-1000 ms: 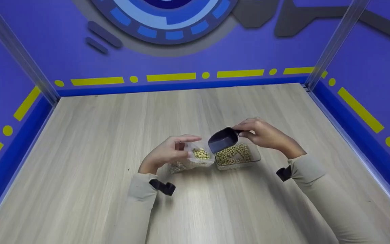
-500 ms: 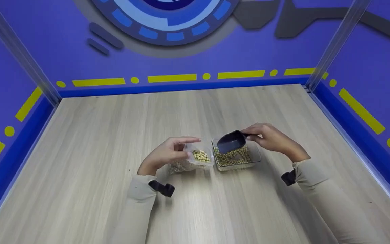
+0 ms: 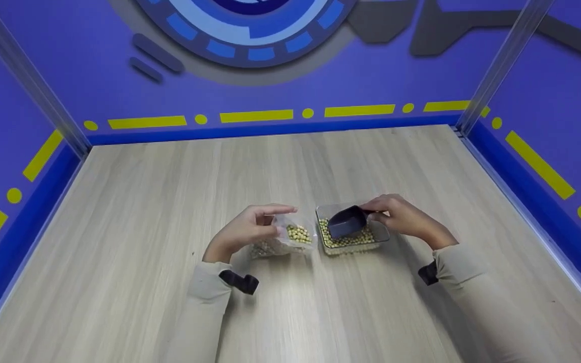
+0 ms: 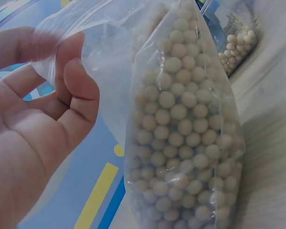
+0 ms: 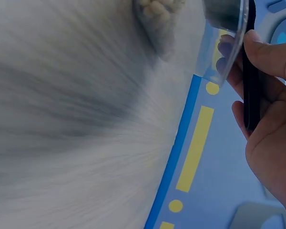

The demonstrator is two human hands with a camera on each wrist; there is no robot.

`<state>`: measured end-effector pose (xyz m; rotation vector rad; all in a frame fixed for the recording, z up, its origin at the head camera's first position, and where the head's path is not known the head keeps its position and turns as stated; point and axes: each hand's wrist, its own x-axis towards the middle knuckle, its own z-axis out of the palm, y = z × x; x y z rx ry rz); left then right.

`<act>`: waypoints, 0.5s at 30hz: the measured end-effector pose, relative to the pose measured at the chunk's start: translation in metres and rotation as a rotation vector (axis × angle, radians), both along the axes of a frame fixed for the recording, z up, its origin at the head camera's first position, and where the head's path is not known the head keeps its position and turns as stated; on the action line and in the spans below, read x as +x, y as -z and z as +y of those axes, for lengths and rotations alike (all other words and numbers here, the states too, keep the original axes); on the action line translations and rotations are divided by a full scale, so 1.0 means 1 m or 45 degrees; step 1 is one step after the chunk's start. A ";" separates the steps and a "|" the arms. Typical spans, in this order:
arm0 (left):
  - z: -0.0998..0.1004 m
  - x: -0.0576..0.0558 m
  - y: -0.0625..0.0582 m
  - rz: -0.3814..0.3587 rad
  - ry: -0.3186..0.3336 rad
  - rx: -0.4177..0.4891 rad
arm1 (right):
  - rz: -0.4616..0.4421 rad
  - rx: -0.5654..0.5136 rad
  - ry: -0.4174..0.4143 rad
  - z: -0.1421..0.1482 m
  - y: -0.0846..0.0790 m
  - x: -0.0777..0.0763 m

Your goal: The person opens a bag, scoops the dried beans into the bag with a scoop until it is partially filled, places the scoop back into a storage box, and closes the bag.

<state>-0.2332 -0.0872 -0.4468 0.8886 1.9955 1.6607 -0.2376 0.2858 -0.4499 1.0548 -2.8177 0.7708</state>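
Note:
My left hand [image 3: 242,232] holds the mouth of a clear plastic zip bag [image 3: 270,248] of round pale-yellow beans. In the left wrist view, the fingers and thumb of my left hand [image 4: 33,129] grip the film at the top of the bag [image 4: 181,124], which stands packed with beans. To its right is a clear rectangular container [image 3: 383,234], partly filled with the same kind of beans. My right hand [image 3: 406,217] grips the handle of a black scoop [image 3: 347,223], whose bowl is down inside the container, over or in the beans. The right wrist view shows the scoop handle [image 5: 251,90] in my fingers.
The bag and container stand close together on a light wood-grain table [image 3: 169,201]. Blue-purple panels [image 3: 270,96] with yellow markings enclose the back and sides. A black wrist camera [image 3: 240,281] sits on the left sleeve, another [image 3: 427,273] on the right.
My right hand has moved the scoop from between the bag and container, rightward and then down into the container. The left hand and bag have stayed nearly still.

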 end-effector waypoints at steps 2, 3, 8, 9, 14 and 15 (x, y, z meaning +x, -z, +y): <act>0.000 0.000 0.000 0.017 -0.013 -0.015 | -0.005 0.004 -0.003 -0.001 0.003 0.000; -0.001 0.000 0.000 0.023 -0.017 -0.019 | -0.004 0.005 -0.007 -0.001 0.004 0.001; -0.001 0.002 -0.002 0.010 -0.052 -0.026 | -0.030 -0.015 -0.007 -0.001 0.008 0.002; -0.001 0.002 -0.002 0.005 -0.059 -0.024 | -0.030 -0.019 -0.007 -0.002 0.009 0.003; 0.000 0.003 -0.004 0.011 -0.071 -0.018 | -0.005 -0.010 0.025 -0.003 0.008 0.003; 0.000 0.003 -0.004 0.017 -0.070 -0.019 | 0.001 -0.009 0.036 -0.004 0.008 0.003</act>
